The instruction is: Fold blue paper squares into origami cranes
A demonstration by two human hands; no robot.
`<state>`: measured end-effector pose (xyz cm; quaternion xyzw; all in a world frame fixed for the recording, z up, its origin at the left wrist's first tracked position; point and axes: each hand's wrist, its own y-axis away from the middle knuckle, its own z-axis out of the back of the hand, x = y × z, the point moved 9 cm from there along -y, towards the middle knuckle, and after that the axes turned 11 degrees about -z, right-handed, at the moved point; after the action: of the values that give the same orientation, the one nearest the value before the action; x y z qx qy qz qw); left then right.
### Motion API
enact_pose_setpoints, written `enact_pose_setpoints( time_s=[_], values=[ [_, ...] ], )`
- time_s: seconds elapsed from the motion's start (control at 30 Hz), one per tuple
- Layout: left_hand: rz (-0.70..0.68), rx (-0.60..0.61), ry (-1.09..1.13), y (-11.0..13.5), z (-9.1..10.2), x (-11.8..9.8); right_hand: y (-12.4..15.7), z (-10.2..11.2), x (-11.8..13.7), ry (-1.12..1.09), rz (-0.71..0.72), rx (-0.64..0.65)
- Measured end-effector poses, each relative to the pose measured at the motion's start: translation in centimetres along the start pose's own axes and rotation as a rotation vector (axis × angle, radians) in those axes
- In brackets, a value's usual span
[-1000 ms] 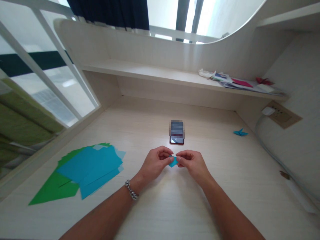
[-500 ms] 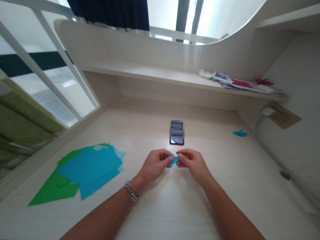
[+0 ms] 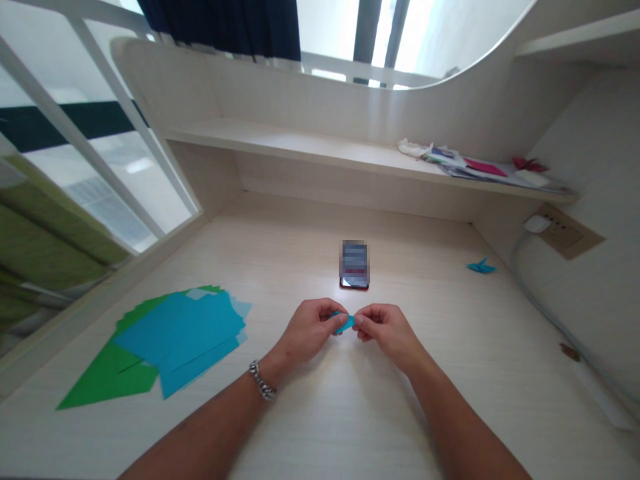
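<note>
A small folded piece of blue paper is held between my two hands, just in front of the phone. My left hand pinches its left part between thumb and fingers; a chain bracelet circles that wrist. On the other side, my right hand closes its thumb and fingertips on the paper's right end. The fingers cover much of the paper, so its full shape is hidden. Lying on the desk beyond the hands is the phone, its screen blurred out.
Blue paper sheets overlap green sheets on the left of the desk. A folded blue paper figure sits at the right, near a cable and plug. Papers lie on the low shelf at the back.
My right hand's fingers have drawn closer together and shifted slightly at the paper's right end, and less of the blue paper shows. My left hand keeps its place.
</note>
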<state>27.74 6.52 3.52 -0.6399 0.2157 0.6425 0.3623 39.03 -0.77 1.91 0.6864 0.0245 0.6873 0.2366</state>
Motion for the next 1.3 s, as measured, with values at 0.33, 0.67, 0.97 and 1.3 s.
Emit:
enact_pose_setpoints(
  time_s=[0.33,0.67,0.97,1.3],
  values=[
    [-0.004,0.002,-0.016,-0.1,0.2,-0.3,0.0,0.1,-0.3,-0.011,-0.044,0.072],
    [0.005,-0.002,0.010,-0.2,0.2,-0.1,0.0,0.1,0.3,0.093,0.045,0.010],
    [-0.017,0.025,-0.023,0.0,0.0,0.2,0.8,-0.7,1.6,0.382,0.219,-0.122],
    [0.056,0.067,0.080,0.1,-0.3,0.5,1.6,-1.0,2.7,0.468,0.271,-0.164]
  ],
)
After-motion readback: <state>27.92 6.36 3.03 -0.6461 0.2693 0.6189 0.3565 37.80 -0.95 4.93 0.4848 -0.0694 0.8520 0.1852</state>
